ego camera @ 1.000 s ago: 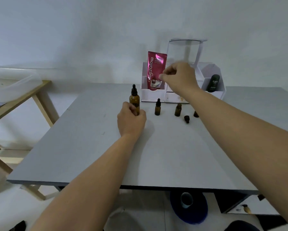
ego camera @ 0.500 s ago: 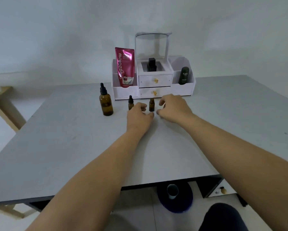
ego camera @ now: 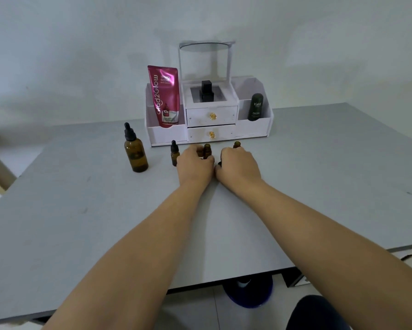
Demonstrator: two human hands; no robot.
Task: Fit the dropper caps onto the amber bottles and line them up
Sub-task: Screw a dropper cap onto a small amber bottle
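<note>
A: Status?

B: Left hand is gripping an open small amber bottle, fingers curling round its body, neck showing at 12 o'clock. Right hand is sitting just beside it at 3 o'clock, fingers curled down toward the desk. There's a dark bit at the thumb, probably a dropper cap. Can't tell whether it's being pinched.

A: The rest?

B: A second open amber bottle is standing just behind the right knuckles, at 12. A small capped bottle is standing at the left hand's 9 o'clock, a large capped bottle farther out the same way. A white organizer is sitting behind everything.

A: Risks?

B: I'm reading this as two capped, two pending. The right knuckles are crowding the second open bottle, so lifting that hand carelessly could be tipping it. A cap going on tilted would be cross-threading the narrow neck. The left hand is working close to the small capped bottle, so a nudge there could be breaking the line.
</note>
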